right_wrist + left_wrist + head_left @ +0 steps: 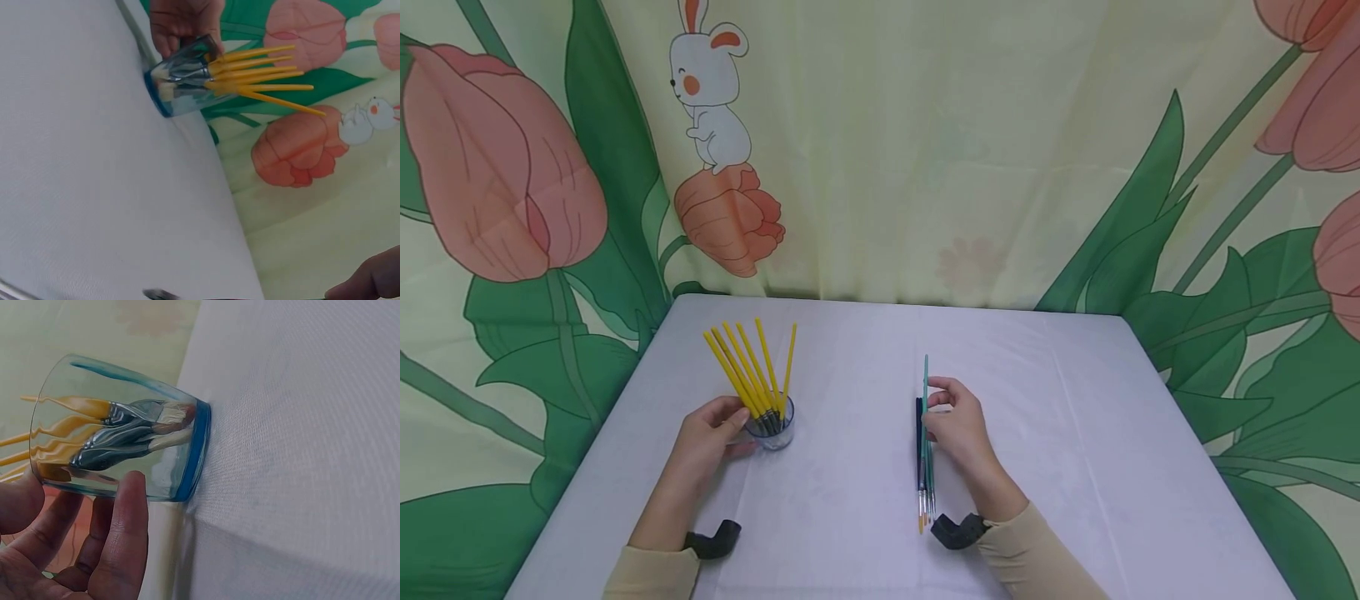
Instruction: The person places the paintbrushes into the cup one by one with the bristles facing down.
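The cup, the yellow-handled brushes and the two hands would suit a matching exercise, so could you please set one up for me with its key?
Column 1
1. Cup
2. Yellow-handled brushes
3. Left hand
4. Right hand

Column 2
A. Bristles down, handles up
B. Holding a teal-handled brush
C. See-through, with a blue base
D. At the cup's side

Pairs: 1-C, 2-A, 3-D, 4-B
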Action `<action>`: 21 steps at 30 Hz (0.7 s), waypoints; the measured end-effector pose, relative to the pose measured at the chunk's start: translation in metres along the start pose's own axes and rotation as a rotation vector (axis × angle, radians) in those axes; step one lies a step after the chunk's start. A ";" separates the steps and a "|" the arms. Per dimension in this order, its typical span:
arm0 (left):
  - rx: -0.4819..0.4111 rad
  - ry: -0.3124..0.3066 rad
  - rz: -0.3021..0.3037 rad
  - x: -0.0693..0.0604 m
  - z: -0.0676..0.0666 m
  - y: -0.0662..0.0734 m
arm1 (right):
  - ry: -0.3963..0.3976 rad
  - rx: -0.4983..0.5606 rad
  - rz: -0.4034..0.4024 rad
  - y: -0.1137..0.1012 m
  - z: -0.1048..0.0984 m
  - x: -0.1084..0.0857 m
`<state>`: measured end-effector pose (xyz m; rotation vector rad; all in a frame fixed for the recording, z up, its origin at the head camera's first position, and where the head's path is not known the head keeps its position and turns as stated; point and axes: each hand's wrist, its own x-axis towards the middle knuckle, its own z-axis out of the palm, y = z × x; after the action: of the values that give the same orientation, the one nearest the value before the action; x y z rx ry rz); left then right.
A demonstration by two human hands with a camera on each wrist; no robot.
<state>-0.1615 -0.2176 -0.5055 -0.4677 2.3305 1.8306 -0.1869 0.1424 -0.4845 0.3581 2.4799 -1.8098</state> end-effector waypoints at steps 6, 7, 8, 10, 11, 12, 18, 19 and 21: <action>-0.002 -0.004 0.000 0.001 0.000 -0.001 | -0.013 0.078 -0.050 -0.003 0.008 -0.001; -0.002 -0.004 0.001 0.002 0.000 -0.001 | -0.014 0.085 -0.059 -0.004 0.010 -0.001; -0.003 -0.004 -0.002 0.002 0.000 -0.001 | -0.014 0.088 -0.067 -0.005 0.011 -0.002; 0.000 -0.004 -0.005 0.002 0.000 -0.001 | -0.016 0.103 -0.077 -0.006 0.014 -0.002; 0.000 -0.003 -0.005 0.002 0.000 -0.001 | -0.019 0.108 -0.081 -0.007 0.015 -0.003; 0.000 -0.001 -0.007 0.002 0.000 -0.001 | -0.021 0.111 -0.087 -0.008 0.017 -0.003; 0.000 0.002 -0.003 0.003 0.000 -0.001 | -0.030 0.125 -0.123 -0.014 0.025 -0.006; 0.000 0.002 -0.003 0.003 0.000 -0.001 | -0.031 0.125 -0.129 -0.016 0.027 -0.006; 0.000 0.005 -0.004 0.003 0.000 -0.001 | -0.032 0.127 -0.144 -0.018 0.030 -0.008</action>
<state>-0.1643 -0.2182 -0.5072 -0.4768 2.3311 1.8298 -0.1863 0.1078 -0.4756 0.1577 2.4342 -2.0158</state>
